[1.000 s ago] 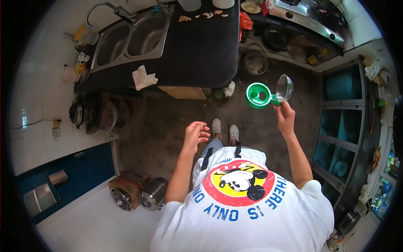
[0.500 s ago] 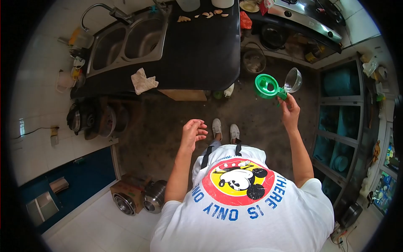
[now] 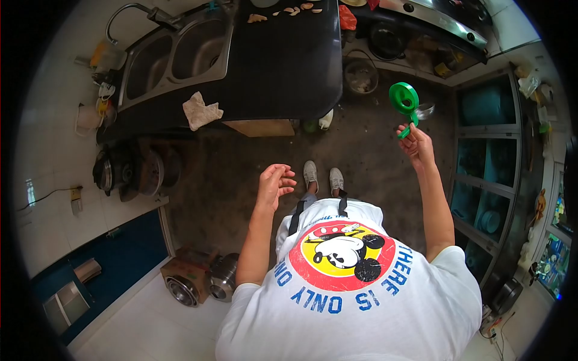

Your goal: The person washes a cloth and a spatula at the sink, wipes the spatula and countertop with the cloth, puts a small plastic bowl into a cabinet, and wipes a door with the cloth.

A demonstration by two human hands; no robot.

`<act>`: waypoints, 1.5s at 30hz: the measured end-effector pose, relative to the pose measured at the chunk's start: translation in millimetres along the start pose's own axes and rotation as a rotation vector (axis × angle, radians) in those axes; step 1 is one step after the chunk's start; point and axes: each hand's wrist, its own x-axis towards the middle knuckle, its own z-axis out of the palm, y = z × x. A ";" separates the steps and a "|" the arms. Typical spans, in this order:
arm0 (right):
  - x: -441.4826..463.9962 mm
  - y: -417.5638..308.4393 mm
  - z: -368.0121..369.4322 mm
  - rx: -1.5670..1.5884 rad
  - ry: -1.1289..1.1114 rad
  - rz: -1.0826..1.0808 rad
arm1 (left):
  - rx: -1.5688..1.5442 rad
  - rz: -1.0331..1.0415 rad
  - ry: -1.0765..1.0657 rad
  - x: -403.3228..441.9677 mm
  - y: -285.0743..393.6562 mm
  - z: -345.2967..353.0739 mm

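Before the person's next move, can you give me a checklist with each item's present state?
1. Right hand gripping the green piece: ok.
2. Left hand free: ok.
3. Clear cup firmly joined to the green piece: cannot tell.
4. Green piece supported by the counter: not ok, held over the floor.
5. Cloth well back from the counter's edge: not ok, lies at it.

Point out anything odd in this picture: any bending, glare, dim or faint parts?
Head view: black corners, and the room looks bent; highlights on the stove front; dim floor; the clear bowl beside the right hand looks faint.
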 end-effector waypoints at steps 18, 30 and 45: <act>30.5 27.2 33.9 0.642 -0.079 0.269 | 0.022 -0.027 0.011 17.2 30.1 -19.0; 102.2 -38.0 46.9 0.624 -0.123 0.239 | -0.011 0.055 -0.039 58.2 84.7 25.5; 281.4 -186.0 0.6 -0.240 -0.393 0.398 | -0.327 0.067 0.121 130.5 72.3 284.8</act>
